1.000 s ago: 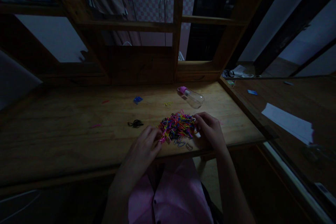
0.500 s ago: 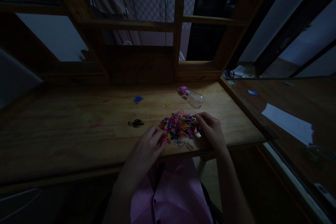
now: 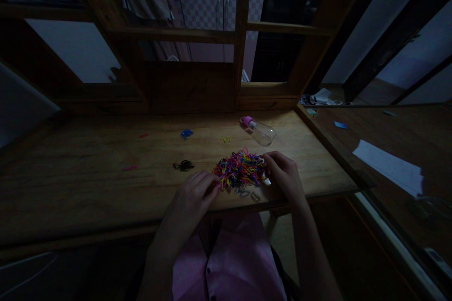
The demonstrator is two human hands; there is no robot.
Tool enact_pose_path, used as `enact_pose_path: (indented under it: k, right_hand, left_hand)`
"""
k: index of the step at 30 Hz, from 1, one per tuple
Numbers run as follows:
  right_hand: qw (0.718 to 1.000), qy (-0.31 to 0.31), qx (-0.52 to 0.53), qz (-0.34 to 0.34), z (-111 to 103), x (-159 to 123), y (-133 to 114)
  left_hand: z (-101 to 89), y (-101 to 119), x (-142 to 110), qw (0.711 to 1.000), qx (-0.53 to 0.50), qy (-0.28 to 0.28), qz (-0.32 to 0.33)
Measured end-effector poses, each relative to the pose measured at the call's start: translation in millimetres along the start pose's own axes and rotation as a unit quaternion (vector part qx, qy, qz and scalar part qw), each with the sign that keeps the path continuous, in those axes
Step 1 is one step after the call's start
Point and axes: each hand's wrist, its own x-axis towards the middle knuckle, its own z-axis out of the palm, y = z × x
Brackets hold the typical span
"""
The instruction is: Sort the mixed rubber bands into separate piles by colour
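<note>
A heap of small, many-coloured rubber bands (image 3: pixel 240 169) lies near the desk's front edge. At its left side is my left hand (image 3: pixel 197 193), fingertips pinched together low against the bands; whatever they hold is too small and dark to make out. My right hand (image 3: pixel 284 171) rests at the heap's right side with its fingers closed on the outer bands, and I cannot see what is between them. A few greyish bands (image 3: pixel 245 194) lie just in front. Sorted apart are a black bunch (image 3: pixel 183 165), a blue bunch (image 3: pixel 186 134) and some yellow bands (image 3: pixel 226 140).
Behind the heap a clear bottle with a pink cap (image 3: pixel 259 131) lies on its side. Pink (image 3: pixel 130 168) and red (image 3: pixel 143 135) bits sit on the left of the wooden desk (image 3: pixel 88 169). White paper (image 3: pixel 388 167) lies on the surface at right. Shelving rises behind.
My left hand has shifted slightly left and back from the heap, its fingertips still at the heap's edge. My right hand has hardly moved.
</note>
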Motion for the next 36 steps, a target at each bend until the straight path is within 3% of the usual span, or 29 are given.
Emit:
enact_pose_path:
  k: [9,18,27,30,36]
  right_hand:
    - [1.000,0.006,0.007,0.001,1,1,2]
    - [1.000,0.000,0.001,0.004,0,1,1]
    - [1.000,-0.001,-0.008,-0.012,-1,0,3]
    - [1.000,-0.001,-0.006,-0.003,-2,1,3]
    - [1.000,0.000,-0.002,0.005,-1,1,4]
  left_hand:
    - [-14.6,1,-1,0.999,-0.021,0.036,0.004]
    - [-33.0,-7,-10,0.992,0.038,0.096,-0.074]
    - [-75.6,-61,-20,0.940,0.085,0.225,-0.244]
    - [-84.0,-82,-30,0.920,0.014,0.258,-0.295]
    - [-83.4,-106,-47,0.883,-0.167,0.307,-0.314]
